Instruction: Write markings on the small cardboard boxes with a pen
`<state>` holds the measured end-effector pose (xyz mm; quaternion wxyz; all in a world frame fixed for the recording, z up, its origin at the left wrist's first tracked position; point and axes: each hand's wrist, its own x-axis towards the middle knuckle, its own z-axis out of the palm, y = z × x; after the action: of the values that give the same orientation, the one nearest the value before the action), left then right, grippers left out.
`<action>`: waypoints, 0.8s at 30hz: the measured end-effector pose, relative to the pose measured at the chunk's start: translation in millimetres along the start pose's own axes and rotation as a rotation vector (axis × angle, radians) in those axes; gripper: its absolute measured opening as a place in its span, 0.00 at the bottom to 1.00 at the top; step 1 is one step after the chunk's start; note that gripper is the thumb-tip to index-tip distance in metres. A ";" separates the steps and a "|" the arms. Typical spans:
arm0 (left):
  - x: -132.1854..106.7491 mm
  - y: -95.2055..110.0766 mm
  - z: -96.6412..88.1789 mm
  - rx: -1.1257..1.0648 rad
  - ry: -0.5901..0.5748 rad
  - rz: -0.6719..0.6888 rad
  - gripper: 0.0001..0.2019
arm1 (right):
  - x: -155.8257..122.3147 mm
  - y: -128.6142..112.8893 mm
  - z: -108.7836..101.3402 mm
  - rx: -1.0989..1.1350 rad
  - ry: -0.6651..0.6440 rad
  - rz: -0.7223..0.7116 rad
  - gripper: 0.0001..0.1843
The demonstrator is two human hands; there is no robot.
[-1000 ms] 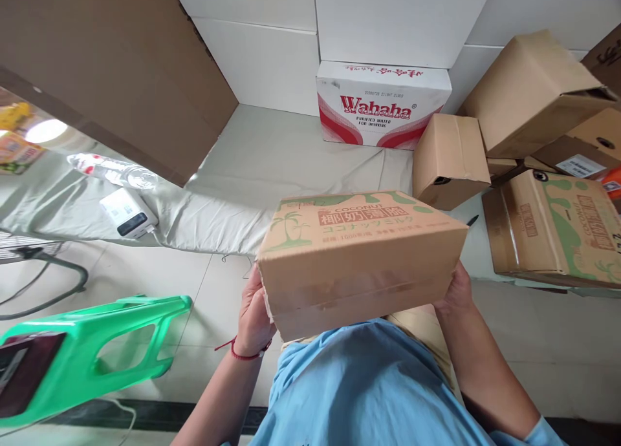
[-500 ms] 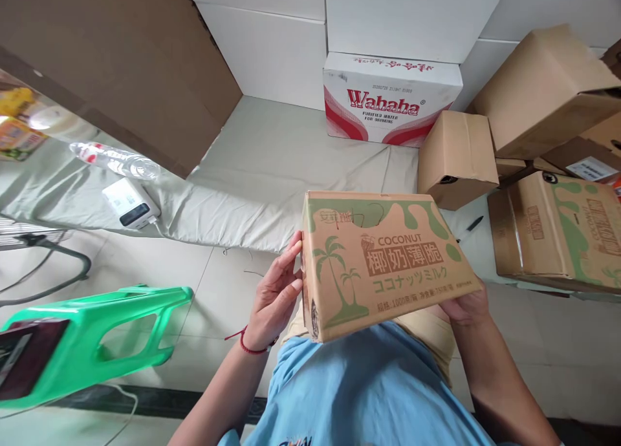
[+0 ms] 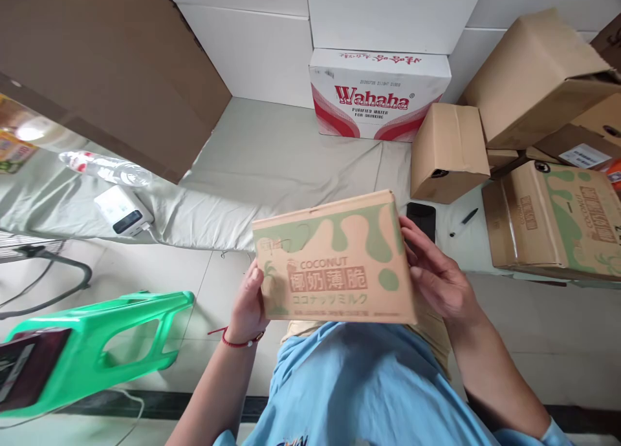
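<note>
A brown cardboard box [image 3: 334,265] with green print and the word COCONUT is held up in front of my body, its printed face towards me. My left hand [image 3: 250,300] grips its left side, thumb on the near face and the other fingers mostly hidden behind. At the right side, my right hand [image 3: 439,278] presses its fingers and thumb along the box's edge. Just past the right fingers lies a flat black object [image 3: 422,220] on the cloth, partly covered, its kind unclear. A pen [image 3: 464,222] lies to the right of it.
A cloth-covered table [image 3: 252,155] runs along the wall. On it stand a Wahaba-type white-and-red Wahaha carton [image 3: 378,97], a small brown box [image 3: 451,148], another coconut box [image 3: 557,220], a power bank [image 3: 123,210] and a plastic bottle [image 3: 104,168]. A green stool [image 3: 92,342] stands lower left.
The coconut box has swung left and turned, its right side now higher. My right hand has shifted from beneath its lower right corner to its right side. The black object has come into view.
</note>
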<state>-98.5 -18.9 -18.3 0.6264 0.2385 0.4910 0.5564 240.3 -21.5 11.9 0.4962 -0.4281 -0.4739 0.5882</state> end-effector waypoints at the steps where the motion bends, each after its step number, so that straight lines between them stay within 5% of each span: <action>1: 1.7 -1.0 -4.6 0.013 0.039 0.000 0.31 | 0.9 -2.6 6.6 -0.010 -0.020 -0.029 0.29; 8: 5.9 0.7 -30.2 0.043 0.101 0.128 0.28 | 6.0 -8.9 35.9 0.119 0.042 0.013 0.45; 15: -5.4 8.5 -48.1 0.353 -0.013 0.277 0.42 | -4.6 22.7 31.9 0.201 0.195 0.246 0.33; 24: 0.8 21.5 -17.1 0.547 -0.048 0.429 0.40 | 20.6 3.4 11.7 0.329 0.288 0.229 0.30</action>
<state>-123.6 -16.7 -7.3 0.4197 0.5084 0.5457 0.5173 225.3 -2.8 10.0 0.5518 -0.4721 -0.2446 0.6426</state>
